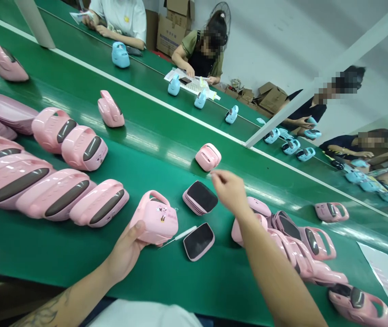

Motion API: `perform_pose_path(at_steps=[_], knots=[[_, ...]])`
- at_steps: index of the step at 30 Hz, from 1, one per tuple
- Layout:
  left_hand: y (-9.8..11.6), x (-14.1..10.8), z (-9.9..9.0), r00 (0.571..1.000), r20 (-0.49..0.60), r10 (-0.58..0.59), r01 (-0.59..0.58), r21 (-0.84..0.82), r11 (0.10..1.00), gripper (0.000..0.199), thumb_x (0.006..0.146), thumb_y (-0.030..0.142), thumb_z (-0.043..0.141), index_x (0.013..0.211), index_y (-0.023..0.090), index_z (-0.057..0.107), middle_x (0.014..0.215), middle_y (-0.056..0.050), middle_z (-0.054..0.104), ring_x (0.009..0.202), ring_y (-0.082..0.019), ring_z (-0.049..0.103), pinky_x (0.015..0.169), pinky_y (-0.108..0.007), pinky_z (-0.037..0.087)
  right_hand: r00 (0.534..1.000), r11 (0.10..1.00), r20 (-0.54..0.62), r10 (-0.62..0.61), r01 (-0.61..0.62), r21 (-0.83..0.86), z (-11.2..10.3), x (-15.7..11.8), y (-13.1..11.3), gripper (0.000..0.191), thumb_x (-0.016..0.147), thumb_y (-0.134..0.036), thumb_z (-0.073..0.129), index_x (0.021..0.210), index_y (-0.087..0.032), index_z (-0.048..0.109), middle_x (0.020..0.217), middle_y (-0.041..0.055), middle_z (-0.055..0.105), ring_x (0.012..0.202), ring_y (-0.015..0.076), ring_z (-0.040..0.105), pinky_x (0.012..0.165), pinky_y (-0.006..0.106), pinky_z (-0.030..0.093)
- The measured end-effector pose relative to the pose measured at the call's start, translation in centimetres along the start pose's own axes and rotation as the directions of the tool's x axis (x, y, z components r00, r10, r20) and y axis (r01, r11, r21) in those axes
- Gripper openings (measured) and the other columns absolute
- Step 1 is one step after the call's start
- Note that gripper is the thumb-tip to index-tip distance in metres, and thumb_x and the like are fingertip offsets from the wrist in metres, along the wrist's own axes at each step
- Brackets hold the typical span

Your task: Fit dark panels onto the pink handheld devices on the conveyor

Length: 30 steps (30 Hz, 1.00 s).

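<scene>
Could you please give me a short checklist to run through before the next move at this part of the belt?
1. Left hand grips the pink plastic housing: ok.
2. Right hand is free, holding nothing visible: ok.
3. White-handled tool lies within reach on the green conveyor belt: ok.
4. Black-faced pink panel and second panel lie flat and apart: ok.
5. Belt is stopped: cannot tell from this view.
6. Housing's hidden side is undamaged: cannot tell.
</scene>
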<state>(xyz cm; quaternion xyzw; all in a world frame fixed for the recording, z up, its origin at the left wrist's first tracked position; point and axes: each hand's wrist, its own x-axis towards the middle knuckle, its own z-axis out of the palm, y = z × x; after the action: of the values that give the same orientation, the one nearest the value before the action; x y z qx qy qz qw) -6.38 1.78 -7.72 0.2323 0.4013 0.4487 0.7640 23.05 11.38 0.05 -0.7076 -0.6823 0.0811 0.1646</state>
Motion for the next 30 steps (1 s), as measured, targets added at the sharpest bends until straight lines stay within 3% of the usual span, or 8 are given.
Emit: perform_pose_path(at_steps=[3,5,11,15,22,27,29,30], knots=[[-0.7,0.0,-0.7,0.999,0.04,0.019,-0.018,-0.027,0.999,0.104,0.075,0.076,0.085,0.159,0.02,0.057,0.129,-0.019,0.079,0.117,-0.046,0.072,0.088,-0.051,0.066,0.987,0.986,0.003,0.163,-0.163,-0.033,-0.9,6.7,1.5,0.049,0.108,-0.042,0.057,0.15,-0.016,0.063,0.146,0.0157,0.072,0.121,0.0272,0.074,0.105,0.04,0.056],[-1.3,-0.2,-1.4,0.998,0.06,0.036,-0.034,-0.033,0.999,0.101,0.076,0.076,0.084,0.158,0.021,0.059,0.125,-0.018,0.08,0.115,-0.045,0.074,0.091,-0.052,0.065,0.972,0.972,0.061,0.228,-0.224,-0.066,-1.0,10.2,2.0,0.045,0.104,-0.043,0.068,0.139,-0.015,0.068,0.138,0.0146,0.075,0.116,0.0258,0.075,0.102,0.04,0.06],[-1.6,-1.7,-2.4,0.986,0.144,0.085,-0.071,-0.097,0.993,0.093,0.087,0.074,0.077,0.158,0.017,0.058,0.116,-0.019,0.082,0.1,-0.041,0.078,0.085,-0.051,0.065,0.962,0.965,0.137,0.238,-0.218,-0.147,-0.7,13.9,-1.2,0.035,0.106,-0.049,0.066,0.112,-0.015,0.074,0.107,0.0077,0.078,0.094,0.0205,0.075,0.084,0.037,0.063],[-0.2,-3.0,-1.4,0.986,0.12,0.115,-0.1,-0.121,0.988,0.089,0.09,0.073,0.074,0.158,0.018,0.058,0.117,-0.019,0.082,0.092,-0.038,0.078,0.077,-0.047,0.065,0.981,0.993,0.186,0.056,-0.035,-0.117,0.6,13.5,-7.0,0.056,0.105,-0.064,0.054,0.092,-0.014,0.077,0.097,0.0144,0.082,0.091,0.0245,0.076,0.075,0.03,0.053],[0.2,-4.0,-0.9,0.996,0.023,0.083,-0.081,-0.101,0.992,0.089,0.09,0.073,0.075,0.159,0.02,0.056,0.127,-0.019,0.08,0.104,-0.041,0.077,0.073,-0.045,0.065,0.958,0.987,0.274,-0.087,0.121,-0.109,4.9,10.3,-16.4,0.065,0.104,-0.07,0.047,0.102,-0.015,0.08,0.113,0.0208,0.082,0.105,0.0338,0.078,0.086,0.038,0.057],[0.0,-4.3,-1.6,0.992,-0.114,0.054,-0.07,-0.141,0.988,0.081,0.081,0.072,0.082,0.142,0.02,0.071,0.127,-0.016,0.081,0.124,-0.045,0.071,0.093,-0.05,0.064,0.961,0.981,0.252,-0.117,0.152,-0.123,4.3,7.0,-17.0,0.063,0.107,-0.066,0.047,0.12,-0.012,0.076,0.126,0.0235,0.078,0.117,0.0387,0.076,0.098,0.047,0.059],[0.6,-4.3,-1.4,0.994,-0.112,0.011,-0.031,-0.177,0.984,0.076,0.083,0.074,0.079,0.136,0.02,0.075,0.127,-0.015,0.081,0.126,-0.045,0.071,0.096,-0.051,0.063,0.961,0.969,0.162,-0.225,0.238,-0.068,2.6,4.0,-15.7,0.053,0.108,-0.053,0.053,0.14,-0.012,0.067,0.146,0.0233,0.069,0.131,0.0386,0.071,0.107,0.051,0.057],[1.0,-4.2,-1.2,0.995,-0.099,-0.015,-0.004,-0.191,0.982,0.074,0.084,0.075,0.077,0.132,0.019,0.077,0.127,-0.015,0.081,0.126,-0.045,0.071,0.097,-0.051,0.062,0.924,0.931,0.119,-0.364,0.364,0.02,1.6,2.1,-14.9,0.049,0.108,-0.043,0.058,0.148,-0.015,0.061,0.154,0.0195,0.065,0.138,0.0355,0.067,0.113,0.05,0.055]])
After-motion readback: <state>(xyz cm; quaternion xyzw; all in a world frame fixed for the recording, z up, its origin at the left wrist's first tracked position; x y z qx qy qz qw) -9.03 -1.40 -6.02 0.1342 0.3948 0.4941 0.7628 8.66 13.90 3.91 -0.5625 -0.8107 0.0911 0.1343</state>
